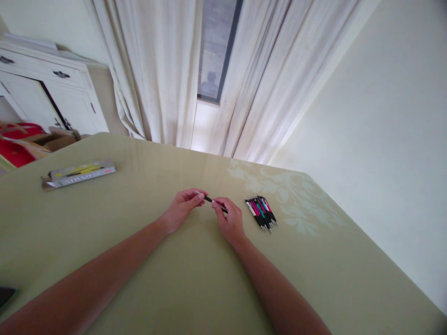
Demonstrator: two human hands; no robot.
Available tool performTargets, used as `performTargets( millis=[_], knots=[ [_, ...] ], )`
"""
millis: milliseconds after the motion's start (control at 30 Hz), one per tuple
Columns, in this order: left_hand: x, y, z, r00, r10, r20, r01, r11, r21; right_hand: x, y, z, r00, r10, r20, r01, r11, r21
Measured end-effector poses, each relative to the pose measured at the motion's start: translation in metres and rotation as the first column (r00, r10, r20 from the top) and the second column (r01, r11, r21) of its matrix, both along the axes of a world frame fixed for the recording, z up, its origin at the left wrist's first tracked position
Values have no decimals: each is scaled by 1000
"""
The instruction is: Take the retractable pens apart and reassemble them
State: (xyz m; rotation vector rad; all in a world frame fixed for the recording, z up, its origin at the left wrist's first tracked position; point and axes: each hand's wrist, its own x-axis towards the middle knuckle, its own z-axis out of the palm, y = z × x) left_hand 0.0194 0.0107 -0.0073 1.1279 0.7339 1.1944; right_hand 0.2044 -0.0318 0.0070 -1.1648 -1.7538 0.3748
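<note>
Between my two hands, just above the table, a slim pen [208, 199] with a dark barrel is held at a slant. My left hand [184, 207] pinches its tip end between thumb and fingers. The other end lies in my right hand [228, 217], whose thumb and fingers are closed round it and hide part of the barrel. To the right of my right hand, a bunch of click pens [261, 213] rests side by side on the table, with white, pink, green and black barrels and their tips toward me.
An open, long cardboard box [82, 174] with something yellow in it lies at the far left of the green table [167, 288]. A dark flat object [6, 295] sits at the left edge. Beyond are a white cabinet [70, 100], red bags or boxes [17, 144] and curtains [157, 70].
</note>
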Motion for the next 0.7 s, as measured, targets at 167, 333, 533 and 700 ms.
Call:
performTargets(
  millis=[167, 333, 533, 700],
  knots=[
    [0, 0, 3, 999, -21, 50, 21, 1000, -9, 0, 0, 1, 1000, -10, -10, 9, 1000, -12],
    [0, 0, 3, 996, 38, 76, -34, 998, -53, -1, 0, 1, 999, -39, -9, 39, 999, 12],
    [-2, 0, 6, 995, 8, 102, 2, 994, -105, -1, 1, 0, 1000, 7, 24, -6, 999, -38],
    [-3, 0, 5, 993, 29, 110, -18, 995, -96, -2, 2, -2, 1000, -14, 22, 15, 999, -30]
  ],
)
